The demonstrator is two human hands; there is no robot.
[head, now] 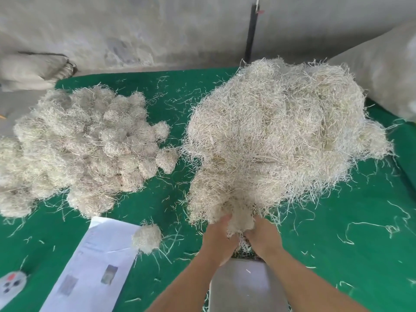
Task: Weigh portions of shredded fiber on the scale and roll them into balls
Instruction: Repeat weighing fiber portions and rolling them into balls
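**A:** What are the fingers doing?

**B:** The fingers of the left hand (219, 235) and the right hand (262, 237) are curling round a tuft (239, 219) at the near edge of the loose fiber heap (276, 136); both hands are gripping it from either side, just above the scale (245, 287).

**A:** Which step is that?

**B:** Judging by the grip, a portion is being pulled free for weighing; it is not yet lying on the scale's plate.

**A:** And next?

**B:** The tuft probably needs tearing clear of the tangled strands, then lowering onto the plate.

**A:** Farther out?

**B:** One rolled ball (146, 238) is sitting beside a paper sheet (94, 264); the pile of finished balls (76, 145) is lying left on the green counter (337, 244).
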